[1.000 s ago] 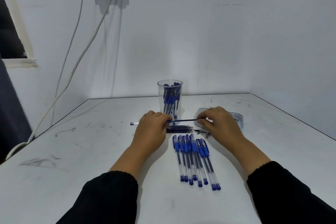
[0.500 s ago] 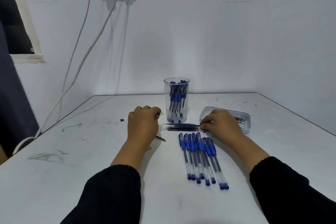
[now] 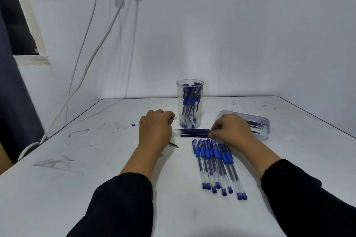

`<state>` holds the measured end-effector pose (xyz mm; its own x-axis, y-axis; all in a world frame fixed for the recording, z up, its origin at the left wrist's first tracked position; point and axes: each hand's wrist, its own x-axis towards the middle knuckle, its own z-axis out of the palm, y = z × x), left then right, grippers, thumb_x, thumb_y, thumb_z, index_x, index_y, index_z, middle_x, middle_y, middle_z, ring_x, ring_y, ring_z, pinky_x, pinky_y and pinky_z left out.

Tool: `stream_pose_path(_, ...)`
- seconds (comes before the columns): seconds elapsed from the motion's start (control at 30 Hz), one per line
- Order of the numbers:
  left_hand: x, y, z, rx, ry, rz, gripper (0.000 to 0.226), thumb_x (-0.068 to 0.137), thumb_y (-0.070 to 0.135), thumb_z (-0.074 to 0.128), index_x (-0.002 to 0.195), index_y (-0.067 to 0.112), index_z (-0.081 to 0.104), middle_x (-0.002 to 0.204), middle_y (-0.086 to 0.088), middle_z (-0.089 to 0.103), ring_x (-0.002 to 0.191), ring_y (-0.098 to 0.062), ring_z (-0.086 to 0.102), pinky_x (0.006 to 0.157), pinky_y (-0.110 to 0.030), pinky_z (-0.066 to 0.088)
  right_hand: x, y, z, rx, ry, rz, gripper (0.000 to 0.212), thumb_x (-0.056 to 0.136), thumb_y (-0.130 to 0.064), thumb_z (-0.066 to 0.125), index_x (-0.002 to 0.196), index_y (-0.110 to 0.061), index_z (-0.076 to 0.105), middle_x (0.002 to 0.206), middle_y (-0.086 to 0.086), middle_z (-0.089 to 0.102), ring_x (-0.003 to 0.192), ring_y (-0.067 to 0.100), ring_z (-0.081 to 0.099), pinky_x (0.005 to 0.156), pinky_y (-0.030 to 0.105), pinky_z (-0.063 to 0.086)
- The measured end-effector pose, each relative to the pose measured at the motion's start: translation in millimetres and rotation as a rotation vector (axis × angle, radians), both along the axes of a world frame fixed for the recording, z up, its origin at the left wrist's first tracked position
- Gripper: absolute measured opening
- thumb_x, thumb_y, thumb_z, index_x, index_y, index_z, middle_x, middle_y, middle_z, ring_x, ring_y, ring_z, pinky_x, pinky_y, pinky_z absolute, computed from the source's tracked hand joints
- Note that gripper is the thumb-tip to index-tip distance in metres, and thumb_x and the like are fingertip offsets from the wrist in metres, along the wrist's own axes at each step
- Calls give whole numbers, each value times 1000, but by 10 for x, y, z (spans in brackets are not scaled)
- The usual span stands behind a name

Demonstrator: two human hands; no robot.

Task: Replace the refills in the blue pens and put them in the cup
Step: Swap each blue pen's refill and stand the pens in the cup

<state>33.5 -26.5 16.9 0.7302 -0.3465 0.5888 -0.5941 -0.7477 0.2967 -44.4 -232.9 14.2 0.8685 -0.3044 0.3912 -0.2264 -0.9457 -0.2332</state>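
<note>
Pen barrel [image 3: 135,124] inside curled left grip [image 3: 155,129]; right grip [image 3: 230,128] pinching refills [image 3: 192,133] between them.

The left hand [image 3: 155,131] covers the middle of a pen [image 3: 134,124], leaving only its two ends showing. The right hand's [image 3: 232,130] fingertips hide one end of the refills [image 3: 190,133]. A small metal piece [image 3: 174,145] beneath the left wrist is too small to identify.

Left hand [image 3: 155,130] curled, knuckles up, left of the cup [image 3: 190,104]; right hand [image 3: 231,128] fingertips pinched, just right of it.
</note>
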Motion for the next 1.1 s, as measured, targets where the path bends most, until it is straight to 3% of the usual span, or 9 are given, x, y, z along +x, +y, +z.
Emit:
stream_pose_path(0.63, -18, -3, 10, 8, 0, 4, 28, 98, 18, 44, 117, 24, 63, 110, 2, 65, 103, -22, 51, 86, -33, 33, -58, -23, 40, 36, 31, 69, 15, 76, -45, 76, 86, -34, 77, 92, -11, 61, 93, 10, 51, 75, 29, 40)
stream_pose_path(0.87, -24, 3, 9, 19, 3, 6, 28, 98, 18, 43, 117, 24, 63, 109, 1, 65, 103, -23, 50, 84, -33, 32, -76, -33, 49, 1, 82, 94, 13, 78, -43, 74, 89, -36, 77, 98, -12, 62, 100, 11, 53, 86, 33, 45)
stream_pose_path(1.1, -16, -9, 8, 26, 3, 6, 28, 98, 18, 44, 118, 24, 63, 110, 2, 65, 103, -22, 51, 85, -33, 33, -62, -28, 21, -78, 87, 86, 19, 85, -45, 68, 93, -31, 76, 109, -9, 61, 105, 13, 48, 87, 33, 40)
